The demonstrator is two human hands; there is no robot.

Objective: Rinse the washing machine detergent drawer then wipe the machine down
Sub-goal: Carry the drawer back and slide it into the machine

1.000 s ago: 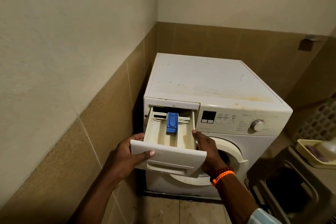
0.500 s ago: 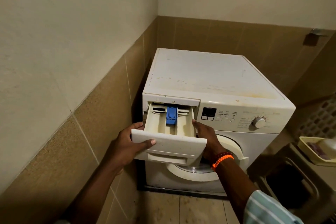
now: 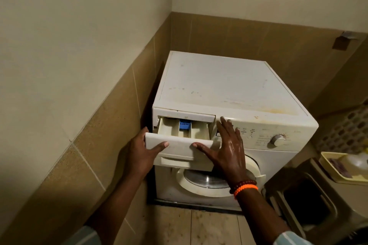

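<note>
The washing machine (image 3: 229,117) stands in the corner, its left side close to the tiled wall (image 3: 99,115), with a stained top and a round door (image 3: 209,177) low on the front. At the upper left of its front the detergent drawer (image 3: 179,141) sticks partway out of its slot; its long axis runs straight back into the machine, toward and away from the person, so any slide follows that line. A blue insert (image 3: 185,125) sits in the middle compartment near the slot's mouth.

The left hand (image 3: 143,155) wraps the left end of the drawer's front panel, thumb lying across the face and fingers hidden behind, a closed hold. The right hand (image 3: 229,149) is spread flat, palm over the drawer's right end and the edge of the control panel (image 3: 264,135), thumb on the front panel, fingers reaching up past the slot; it grips nothing. It looks wet. Both hands lie on the near side of the drawer, the left being the one with purchase.
</note>
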